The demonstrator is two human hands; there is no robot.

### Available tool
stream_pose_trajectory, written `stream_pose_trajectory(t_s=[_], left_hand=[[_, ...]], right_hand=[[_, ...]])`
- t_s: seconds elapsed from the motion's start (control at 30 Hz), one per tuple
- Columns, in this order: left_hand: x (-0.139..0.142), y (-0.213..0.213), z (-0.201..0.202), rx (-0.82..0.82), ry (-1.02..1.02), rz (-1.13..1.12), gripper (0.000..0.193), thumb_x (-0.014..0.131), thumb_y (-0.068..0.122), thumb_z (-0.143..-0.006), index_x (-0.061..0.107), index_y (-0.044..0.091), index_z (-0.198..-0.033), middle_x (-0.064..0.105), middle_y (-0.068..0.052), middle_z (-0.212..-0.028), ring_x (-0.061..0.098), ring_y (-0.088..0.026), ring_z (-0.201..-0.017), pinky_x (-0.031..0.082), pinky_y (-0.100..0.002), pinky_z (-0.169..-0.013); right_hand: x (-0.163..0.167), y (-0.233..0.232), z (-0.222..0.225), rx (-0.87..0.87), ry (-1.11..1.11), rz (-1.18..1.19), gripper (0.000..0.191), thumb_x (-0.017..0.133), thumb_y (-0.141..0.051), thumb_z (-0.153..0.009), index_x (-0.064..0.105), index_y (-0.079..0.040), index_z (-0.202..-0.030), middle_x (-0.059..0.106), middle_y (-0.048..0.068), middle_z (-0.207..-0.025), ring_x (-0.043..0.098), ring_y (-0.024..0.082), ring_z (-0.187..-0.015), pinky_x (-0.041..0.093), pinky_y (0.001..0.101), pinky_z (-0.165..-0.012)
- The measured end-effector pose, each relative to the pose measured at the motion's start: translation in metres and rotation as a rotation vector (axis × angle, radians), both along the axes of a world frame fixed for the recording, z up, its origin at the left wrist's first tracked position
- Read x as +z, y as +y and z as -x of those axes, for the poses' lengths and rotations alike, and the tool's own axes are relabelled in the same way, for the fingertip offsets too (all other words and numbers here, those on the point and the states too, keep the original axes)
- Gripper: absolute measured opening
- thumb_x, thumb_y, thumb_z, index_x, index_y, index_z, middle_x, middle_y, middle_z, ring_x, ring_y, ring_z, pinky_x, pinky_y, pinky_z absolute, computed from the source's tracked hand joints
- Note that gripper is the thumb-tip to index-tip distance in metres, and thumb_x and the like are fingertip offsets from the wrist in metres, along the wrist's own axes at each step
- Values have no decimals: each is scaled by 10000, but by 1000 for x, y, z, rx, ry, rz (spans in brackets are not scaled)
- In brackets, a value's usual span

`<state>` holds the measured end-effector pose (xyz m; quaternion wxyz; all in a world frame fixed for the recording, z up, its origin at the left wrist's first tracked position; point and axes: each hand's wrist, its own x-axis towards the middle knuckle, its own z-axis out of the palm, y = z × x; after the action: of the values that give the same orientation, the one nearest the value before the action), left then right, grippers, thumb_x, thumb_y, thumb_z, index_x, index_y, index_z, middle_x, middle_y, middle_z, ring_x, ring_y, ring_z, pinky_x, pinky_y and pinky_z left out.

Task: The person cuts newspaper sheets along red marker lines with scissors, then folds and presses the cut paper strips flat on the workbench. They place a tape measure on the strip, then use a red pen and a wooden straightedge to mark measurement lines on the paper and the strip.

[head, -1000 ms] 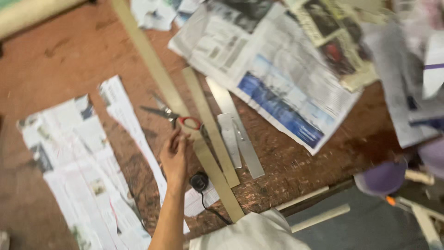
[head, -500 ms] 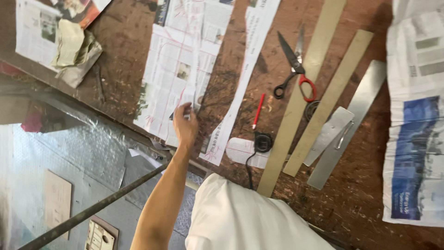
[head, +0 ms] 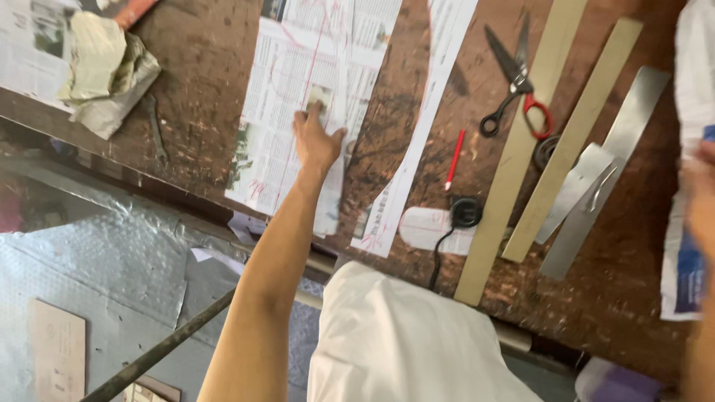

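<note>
Head view, near to far: white cloth garment (head: 402,342) at the bottom edge, grey floor with a dark metal rod (head: 160,353) to the left below. Scarred brown wooden workbench (head: 201,89) beyond. Left hand (head: 316,138) lies flat, fingers spread, on a long cut sheet of newspaper (head: 298,97); it grips nothing. Right hand (head: 700,197) blurred at the frame edge, fingers cannot be told. Counted: two pale wooden strips (head: 521,149), two grey metal strips (head: 603,175), one red pencil (head: 454,160), one pair of scissors with red and black handles (head: 514,82).
</note>
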<state>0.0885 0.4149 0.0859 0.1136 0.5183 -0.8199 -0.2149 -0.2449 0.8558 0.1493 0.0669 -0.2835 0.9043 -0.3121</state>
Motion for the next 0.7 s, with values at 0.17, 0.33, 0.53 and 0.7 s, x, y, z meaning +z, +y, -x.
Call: stream_pose_trajectory(t_s=[0.17,0.33,0.53,0.7], left_hand=[[-17,-37,-17,-95,80,-165,698,886,189,-710,563,79,-1318,624,-126,-1110,646,-331,-993,525,-449,-839],[-31,-76,-25,-183,267,-308,522,820,112,-765,630,70,-1250,731,-104,-879,715,-307,-862,560,-422,-782],[-33,-108,-33,-205,329,-513,289,799,145,-795,733,66,-1065,763,-80,-854,743,-239,-816,581,-362,-775],[-35,-128,-40,-201,267,-633,233,778,186,-823,752,76,-1027,763,-57,-863,748,-212,-795,580,-351,-773]], right_hand=[[-25,-148,-129,258,-208,239,294,698,-68,-1065,685,-59,-1359,679,132,-1256,675,212,-1123,543,319,-960],[-48,-274,-195,341,134,-6,545,741,-179,-919,601,-20,-1421,547,203,-1474,493,406,-1347,406,539,-1084],[-72,-315,-226,320,259,-244,538,708,-236,-942,604,-51,-1436,521,109,-1548,456,340,-1422,386,557,-1087],[-78,-322,-243,276,305,-179,418,714,-192,-969,666,-71,-1367,599,79,-1481,519,326,-1385,431,512,-1096]])
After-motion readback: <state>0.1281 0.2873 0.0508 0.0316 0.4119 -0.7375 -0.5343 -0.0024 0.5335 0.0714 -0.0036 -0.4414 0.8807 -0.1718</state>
